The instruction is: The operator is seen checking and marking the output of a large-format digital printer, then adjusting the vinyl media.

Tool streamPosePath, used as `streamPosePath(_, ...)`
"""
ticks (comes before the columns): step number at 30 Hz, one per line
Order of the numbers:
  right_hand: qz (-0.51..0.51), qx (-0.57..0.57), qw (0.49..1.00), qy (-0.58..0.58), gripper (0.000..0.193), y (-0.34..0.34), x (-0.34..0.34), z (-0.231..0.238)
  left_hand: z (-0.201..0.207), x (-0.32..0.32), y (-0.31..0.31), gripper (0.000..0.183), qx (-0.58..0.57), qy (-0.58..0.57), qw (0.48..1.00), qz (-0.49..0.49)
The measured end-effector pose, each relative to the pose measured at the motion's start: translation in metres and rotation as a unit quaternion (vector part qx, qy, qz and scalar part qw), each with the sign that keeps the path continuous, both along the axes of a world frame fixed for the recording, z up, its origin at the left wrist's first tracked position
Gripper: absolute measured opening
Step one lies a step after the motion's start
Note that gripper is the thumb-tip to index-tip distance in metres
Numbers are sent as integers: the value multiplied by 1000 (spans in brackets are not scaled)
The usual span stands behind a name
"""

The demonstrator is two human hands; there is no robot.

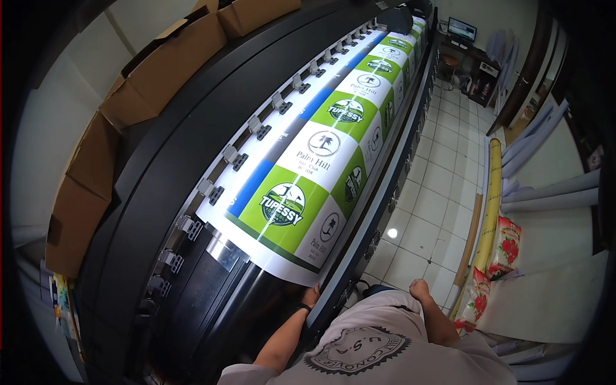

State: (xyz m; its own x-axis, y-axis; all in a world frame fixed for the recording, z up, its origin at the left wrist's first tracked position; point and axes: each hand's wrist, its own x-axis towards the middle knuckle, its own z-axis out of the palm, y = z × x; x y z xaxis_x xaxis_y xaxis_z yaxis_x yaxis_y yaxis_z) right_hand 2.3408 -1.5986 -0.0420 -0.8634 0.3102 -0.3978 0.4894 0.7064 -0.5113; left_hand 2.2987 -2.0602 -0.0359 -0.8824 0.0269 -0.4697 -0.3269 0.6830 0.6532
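Observation:
A long printed sheet (321, 160) of green and white logo squares with a blue strip lies over the bed of a large black wide-format printer (192, 128). My left hand (311, 295) reaches up to the sheet's near lower edge and touches it at the printer's front rail; its fingers are partly hidden. A dark band sits on that wrist. My right hand (419, 288) is raised beside my chest, fingers curled into a loose fist, holding nothing visible.
Brown cardboard pieces (135, 83) lie on top of the printer at the left and back. White floor tiles (436, 192) run along the right. Rolled media (491, 199), a flowered bag (504, 250) and white rolls (552, 192) lean at the right. A desk with a monitor (462, 29) stands far back.

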Motion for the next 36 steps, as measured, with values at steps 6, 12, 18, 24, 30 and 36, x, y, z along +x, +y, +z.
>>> streamPosePath(6, 3, 42, 998, -43, 21, 10, 31, -22, -2, -5, 4, 53, -13, 28, 1000, -3)
streamPosePath(12, -46, -37, 993, -106, 22, 17, 67, -54, 4, -2, 5, 55, 13, 16, 1000, 21)
streamPosePath(18, -33, -11, 993, -109, 23, 19, 54, -48, 12, -2, 5, 56, 17, 9, 999, 25)
streamPosePath(24, -4, 46, 996, -77, 25, 16, 19, -47, 1, -5, -1, 51, -20, -44, 997, -57)
streamPosePath(30, 11, 26, 997, -79, 26, 5, 8, -39, -23, -7, -12, 56, 21, -29, 999, -36)
streamPosePath(36, 21, 9, 995, -96, 24, 9, 24, -36, -54, -6, -19, 59, 27, -29, 999, -20)
